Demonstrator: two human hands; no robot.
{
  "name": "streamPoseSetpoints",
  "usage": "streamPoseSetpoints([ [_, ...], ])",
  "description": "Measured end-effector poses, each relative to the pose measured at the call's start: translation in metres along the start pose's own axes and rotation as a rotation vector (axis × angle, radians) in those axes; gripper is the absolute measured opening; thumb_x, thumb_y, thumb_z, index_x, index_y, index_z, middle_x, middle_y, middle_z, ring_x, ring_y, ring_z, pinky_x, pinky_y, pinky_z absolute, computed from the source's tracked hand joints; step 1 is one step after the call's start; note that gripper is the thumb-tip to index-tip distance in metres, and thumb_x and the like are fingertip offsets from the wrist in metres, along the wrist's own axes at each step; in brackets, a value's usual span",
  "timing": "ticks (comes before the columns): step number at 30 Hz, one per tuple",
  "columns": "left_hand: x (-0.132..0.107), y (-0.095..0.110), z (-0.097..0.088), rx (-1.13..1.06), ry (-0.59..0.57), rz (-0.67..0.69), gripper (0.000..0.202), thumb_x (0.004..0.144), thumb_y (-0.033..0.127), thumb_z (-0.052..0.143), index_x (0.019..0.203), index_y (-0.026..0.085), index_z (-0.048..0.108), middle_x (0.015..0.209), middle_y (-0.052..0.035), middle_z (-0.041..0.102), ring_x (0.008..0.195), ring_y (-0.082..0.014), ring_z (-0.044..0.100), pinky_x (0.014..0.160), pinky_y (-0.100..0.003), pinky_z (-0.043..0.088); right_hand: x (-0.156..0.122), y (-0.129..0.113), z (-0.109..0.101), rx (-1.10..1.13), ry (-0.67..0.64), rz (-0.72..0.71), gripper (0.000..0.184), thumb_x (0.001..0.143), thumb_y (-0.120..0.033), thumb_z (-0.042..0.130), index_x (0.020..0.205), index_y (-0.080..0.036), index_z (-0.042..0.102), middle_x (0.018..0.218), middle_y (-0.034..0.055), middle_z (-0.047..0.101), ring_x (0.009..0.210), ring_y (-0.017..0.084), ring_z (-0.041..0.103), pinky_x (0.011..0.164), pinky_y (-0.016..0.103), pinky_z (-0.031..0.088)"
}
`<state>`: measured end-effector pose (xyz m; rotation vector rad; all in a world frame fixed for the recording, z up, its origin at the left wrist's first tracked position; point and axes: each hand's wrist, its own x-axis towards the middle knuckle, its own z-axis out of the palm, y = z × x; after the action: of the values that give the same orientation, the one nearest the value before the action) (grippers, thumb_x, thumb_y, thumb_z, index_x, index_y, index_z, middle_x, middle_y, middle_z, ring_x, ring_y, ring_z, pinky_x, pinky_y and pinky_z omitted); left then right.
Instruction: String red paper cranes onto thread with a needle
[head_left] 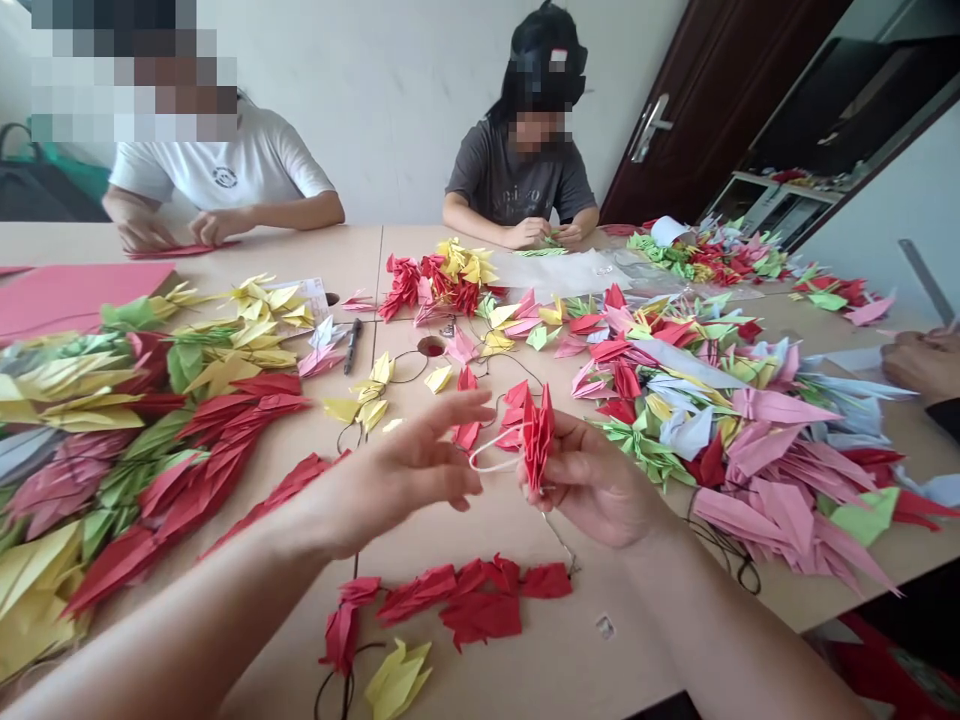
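Right hand [592, 480] partly closed, thumb and fingers pinching a red origami crane [538, 438] above the bench [525, 680]; crane held upright. White thread loop [491, 462] runs from the crane toward the left hand [397, 490], which is open, fingers spread, nothing visibly held, loop just beside its fingertips. Red cranes [480, 600] lie flat nearer the person; heaped multicoloured cranes [750, 440] lie to the right. Across the bench, a co-worker's hands [529, 233] touch green folded paper [541, 251].
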<state>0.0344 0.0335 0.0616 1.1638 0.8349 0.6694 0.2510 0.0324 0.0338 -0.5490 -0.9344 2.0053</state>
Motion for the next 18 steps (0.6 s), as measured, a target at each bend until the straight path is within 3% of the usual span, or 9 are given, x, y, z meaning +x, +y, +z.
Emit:
streamPoseSetpoints([
  [2,0.01,-0.011,0.01,-0.011,-0.118,-0.018,0.061,0.082,0.022,0.069,0.138,0.031,0.047,0.102,-0.0036,0.067,0.08,-0.017,0.06,0.075,-0.033,0.05,0.001,0.004,0.001,0.023,-0.038,0.049,0.021,0.075,-0.019,0.079,0.095,-0.02,0.071,0.071,-0.0002,0.073,0.059,0.008,0.067,0.052,0.014,0.051],
  [5,0.017,-0.023,0.013,-0.03,-0.168,0.002,0.023,0.085,0.031,0.067,0.106,0.021,0.065,0.081,-0.001,0.064,0.079,-0.0169,0.06,0.077,-0.032,0.047,0.001,0.005,-0.001,0.003,-0.057,0.109,0.021,0.074,-0.023,0.08,0.091,-0.018,0.069,0.069,-0.0001,0.071,0.056,0.008,0.064,0.051,0.015,0.049],
  [8,0.016,-0.026,0.0,0.011,-0.111,0.01,0.02,0.088,0.036,0.065,0.081,0.018,0.067,0.069,0.0017,0.058,0.065,-0.0115,0.053,0.067,-0.026,0.044,0.001,-0.001,-0.005,-0.059,0.019,0.101,0.027,0.068,-0.029,0.084,0.084,-0.018,0.066,0.065,-0.0015,0.067,0.05,0.008,0.06,0.047,0.017,0.047],
  [13,0.008,-0.01,-0.024,-0.177,0.038,0.015,0.02,0.083,0.034,0.073,0.076,0.017,0.067,0.06,0.0033,0.056,0.056,-0.0072,0.048,0.055,-0.017,0.04,0.002,-0.013,-0.007,-0.082,0.172,0.054,0.036,0.058,-0.032,0.09,0.084,-0.02,0.068,0.062,-0.0026,0.065,0.048,0.009,0.057,0.044,0.018,0.044],
  [18,0.0,0.012,-0.03,-0.415,0.178,0.065,0.008,0.085,0.014,0.065,0.078,0.014,0.066,0.066,0.0018,0.056,0.059,-0.0069,0.051,0.056,-0.014,0.048,0.002,-0.016,-0.008,-0.128,0.121,0.042,0.032,0.062,-0.031,0.088,0.085,-0.02,0.069,0.061,-0.0016,0.066,0.049,0.009,0.056,0.044,0.018,0.042],
])
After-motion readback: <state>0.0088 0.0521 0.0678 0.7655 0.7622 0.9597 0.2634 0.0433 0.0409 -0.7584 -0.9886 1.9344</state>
